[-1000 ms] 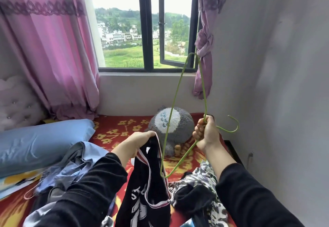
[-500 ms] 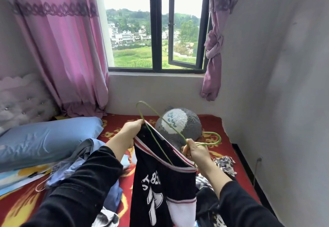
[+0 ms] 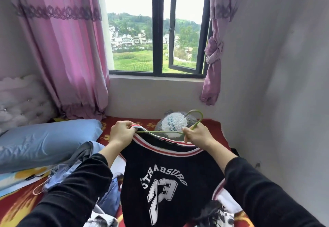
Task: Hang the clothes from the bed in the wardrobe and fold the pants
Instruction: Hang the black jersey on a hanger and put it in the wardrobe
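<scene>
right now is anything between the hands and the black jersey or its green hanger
Nothing visible. The left hand grips the black number 23 jersey at its striped shoulder, and the right hand holds the green wire hanger. The wardrobe is out of view.

Raised left hand (image 3: 121, 135), right hand (image 3: 198, 136): fingers curled, seemingly pinching.

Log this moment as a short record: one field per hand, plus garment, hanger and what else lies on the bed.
left hand: pinches the striped shoulder of the black jersey
right hand: grips the green hanger below its hook
black jersey: held up, number 23 facing the camera
green hanger: lies across the neck opening
on the bed: blue pillow, grey plush toy, heap of clothes
</scene>
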Available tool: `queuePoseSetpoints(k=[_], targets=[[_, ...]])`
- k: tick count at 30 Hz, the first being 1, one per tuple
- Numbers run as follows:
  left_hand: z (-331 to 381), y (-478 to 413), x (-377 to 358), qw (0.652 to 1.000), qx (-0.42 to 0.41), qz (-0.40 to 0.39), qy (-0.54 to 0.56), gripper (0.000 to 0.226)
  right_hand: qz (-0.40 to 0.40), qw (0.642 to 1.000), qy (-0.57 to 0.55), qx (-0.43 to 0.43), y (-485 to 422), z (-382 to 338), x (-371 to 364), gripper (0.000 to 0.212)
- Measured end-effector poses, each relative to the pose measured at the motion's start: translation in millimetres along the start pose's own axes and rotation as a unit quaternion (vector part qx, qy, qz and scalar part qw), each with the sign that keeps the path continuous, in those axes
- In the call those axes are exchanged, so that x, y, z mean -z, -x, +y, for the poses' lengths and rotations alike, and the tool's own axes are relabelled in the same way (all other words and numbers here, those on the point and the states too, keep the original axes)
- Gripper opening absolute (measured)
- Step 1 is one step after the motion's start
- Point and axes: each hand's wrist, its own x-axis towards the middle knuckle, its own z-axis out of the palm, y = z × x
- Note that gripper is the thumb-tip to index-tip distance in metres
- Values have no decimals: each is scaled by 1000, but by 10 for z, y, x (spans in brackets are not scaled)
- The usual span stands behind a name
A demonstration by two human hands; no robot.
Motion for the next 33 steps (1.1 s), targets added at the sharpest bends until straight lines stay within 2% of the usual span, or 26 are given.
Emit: queuePoseSetpoints(k=[4, 6, 8, 11, 16, 21, 24, 29, 33], targets=[[117, 12, 88, 999, -33, -31, 19, 10, -57, 998, -11, 25, -90, -329, 38, 41], [80, 39, 128, 998, -53, -29, 2, 27, -32, 997, -70, 20, -128, -448, 93, 37], [19, 68, 160, 993, -89, -37, -71, 36, -30, 995, -99, 17, -159, -552, 125, 34], [-58, 102, 235, 984, -126, -43, -122, 20, -46, 993, -102, 33, -175, -676, 72, 25], [-74, 98, 534, 990, -124, 65, -15, 15, -31, 988, -76, 132, -242, -926, 51, 15], [-27, 99, 1134, 978, -128, 163, 0, 14, 56, 979, 55, 190, -254, -992, 140, 40], [-78, 279, 1442, 976, -115, 187, -1, 14, 90, 969, 46, 226, -190, -1138, 26, 41], [-235, 745, 1873, 967, -79, 244, -8, 15, 94, 931, 40, 351, -14, -1695, -220, 35], [-417, 1243, 2338, 951, -48, 303, -28, 13, 101, 905, 25, 412, 217, -1996, -354, 34]])
